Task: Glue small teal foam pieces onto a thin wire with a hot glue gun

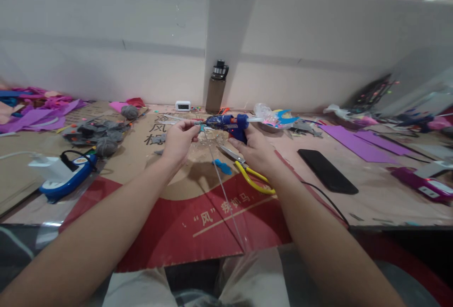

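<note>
My right hand [257,149] is wrapped round the grip of a blue hot glue gun [226,122], with a pale glue stick [254,120] jutting from its back end. The gun's nozzle points left, close to the fingertips of my left hand [181,142]. Those fingers are pinched together on a small teal piece [202,128], mostly hidden. From there a thin pale rod [222,186] slants down toward the near edge of the cardboard. Beneath the gun lie yellow-handled scissors [249,174] and a blue cut-out shape [222,166].
A printed cardboard sheet [159,241] covers the work spot. A black phone [327,171] and purple sheets [357,142] lie to the right. Grey yarn pieces [95,132] and a blue power strip [69,182] are leftward. A bottle [216,89] stands by the wall.
</note>
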Available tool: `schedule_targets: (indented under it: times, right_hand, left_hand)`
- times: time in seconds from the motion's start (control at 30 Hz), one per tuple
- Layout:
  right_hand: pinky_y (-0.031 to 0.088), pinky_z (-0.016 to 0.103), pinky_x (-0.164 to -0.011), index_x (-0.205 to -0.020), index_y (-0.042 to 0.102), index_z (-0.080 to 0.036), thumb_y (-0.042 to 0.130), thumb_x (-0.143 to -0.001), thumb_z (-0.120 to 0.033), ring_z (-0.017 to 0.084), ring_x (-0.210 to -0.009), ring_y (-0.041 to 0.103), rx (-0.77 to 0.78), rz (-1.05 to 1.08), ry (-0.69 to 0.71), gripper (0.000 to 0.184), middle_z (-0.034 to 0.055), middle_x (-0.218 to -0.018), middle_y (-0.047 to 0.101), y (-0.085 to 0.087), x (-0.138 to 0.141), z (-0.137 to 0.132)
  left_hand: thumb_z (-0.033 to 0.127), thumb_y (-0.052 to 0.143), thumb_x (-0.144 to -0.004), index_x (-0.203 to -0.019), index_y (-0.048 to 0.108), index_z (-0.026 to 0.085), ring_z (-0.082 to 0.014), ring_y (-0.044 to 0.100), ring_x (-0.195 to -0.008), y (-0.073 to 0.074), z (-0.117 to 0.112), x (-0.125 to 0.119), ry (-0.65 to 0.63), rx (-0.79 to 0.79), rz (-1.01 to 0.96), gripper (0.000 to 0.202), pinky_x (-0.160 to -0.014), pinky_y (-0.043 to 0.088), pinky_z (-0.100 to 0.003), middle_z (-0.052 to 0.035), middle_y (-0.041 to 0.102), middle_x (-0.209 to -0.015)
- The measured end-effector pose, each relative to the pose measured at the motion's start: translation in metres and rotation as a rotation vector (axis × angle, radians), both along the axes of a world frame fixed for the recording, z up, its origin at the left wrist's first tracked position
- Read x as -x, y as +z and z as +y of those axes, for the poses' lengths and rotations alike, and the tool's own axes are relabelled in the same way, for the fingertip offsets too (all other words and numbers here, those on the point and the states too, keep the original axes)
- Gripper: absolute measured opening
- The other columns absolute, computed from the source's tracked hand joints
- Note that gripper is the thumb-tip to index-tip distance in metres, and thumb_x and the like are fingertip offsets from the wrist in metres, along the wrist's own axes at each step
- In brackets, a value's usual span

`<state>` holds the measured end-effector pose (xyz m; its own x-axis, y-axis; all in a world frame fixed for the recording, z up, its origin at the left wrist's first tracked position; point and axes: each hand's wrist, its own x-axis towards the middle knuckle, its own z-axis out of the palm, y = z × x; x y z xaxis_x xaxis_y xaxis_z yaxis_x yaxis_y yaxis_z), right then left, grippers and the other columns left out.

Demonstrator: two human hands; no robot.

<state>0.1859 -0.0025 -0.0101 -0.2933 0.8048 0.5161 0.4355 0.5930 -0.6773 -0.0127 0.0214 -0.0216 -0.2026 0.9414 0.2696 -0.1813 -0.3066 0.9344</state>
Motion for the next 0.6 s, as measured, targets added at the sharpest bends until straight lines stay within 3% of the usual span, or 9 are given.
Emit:
schedule_targets:
  times: [0.3, 0.6]
  right_hand:
    - [0.046, 0.045, -0.095, -0.121, 0.054, -0.02, 0.053, -0.086, -0.026, 0.028, -0.108, 0.059, -0.054, -0.076, -0.072, 0.036, 0.0098, -0.115, 0.066, 0.0041, 0.0017, -0.0058]
    - [0.045, 0.045, -0.095, -0.124, 0.053, -0.021, 0.053, -0.086, -0.027, 0.027, -0.109, 0.058, -0.036, -0.071, -0.047, 0.038, 0.01, -0.118, 0.064, 0.006, 0.0004, -0.0064]
  left_hand:
    - [0.019, 0.071, -0.063, -0.07, 0.065, 0.015, -0.0066, 0.044, -0.051, 0.0017, -0.0017, -0.0002, -0.011, 0.003, 0.024, 0.01, -0.051, 0.038, -0.021, 0.0016, 0.056, -0.064]
    - [0.018, 0.071, -0.062, -0.069, 0.064, 0.015, -0.006, 0.044, -0.049, 0.0024, -0.0019, -0.0003, -0.026, 0.014, -0.01, 0.01, -0.049, 0.037, -0.02, 0.0022, 0.056, -0.061]
